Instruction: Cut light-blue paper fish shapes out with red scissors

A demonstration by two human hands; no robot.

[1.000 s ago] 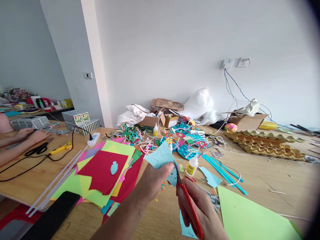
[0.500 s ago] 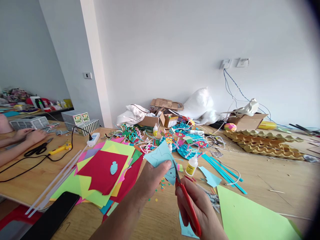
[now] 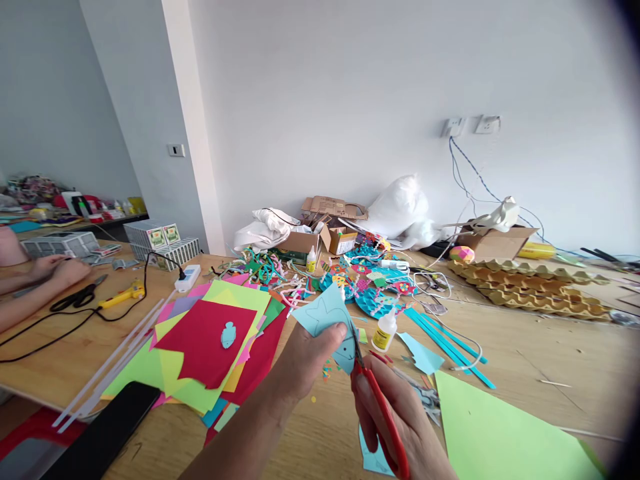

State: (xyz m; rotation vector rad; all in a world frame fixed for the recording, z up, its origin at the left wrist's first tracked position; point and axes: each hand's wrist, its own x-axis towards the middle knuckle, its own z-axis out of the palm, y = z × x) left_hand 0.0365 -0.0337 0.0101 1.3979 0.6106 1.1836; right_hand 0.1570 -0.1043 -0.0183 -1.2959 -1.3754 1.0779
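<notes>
Blue paper [image 3: 313, 312] is pinched by the left hand [image 3: 307, 360], thumb laid on top; the fingers beneath are mostly hidden. Red-handled scissors [image 3: 384, 417] are gripped in the right hand [image 3: 403, 407], fingers curled round the handle. Both items are held above the table [image 3: 530, 363], near its front middle.

Scissors: long axis run from lower right to upper left, blade tips pointed away from the body, handle loop nearest. Blades set against the paper's right edge; exact blade gap cannot be told. Smooth red plastic handle, dark metal blades.

Blue paper: thin, flat, matte, angular outline, one corner pointed up. A fish is drawn on it in dark line; its long axis is slanted, forked tail at upper left, head with dot eye and mouth at lower right, beside the blades. Mid-body is covered by the thumb.

To the left, a small blue fish cutout [image 3: 229, 335] is laid on a red sheet [image 3: 197, 353], roughly upright. Glue bottle [image 3: 384, 333], squat translucent plastic with yellow label, is stood just beyond the scissors. Moulded egg trays [image 3: 525, 290], brown and bumpy, are stacked at far right.
</notes>
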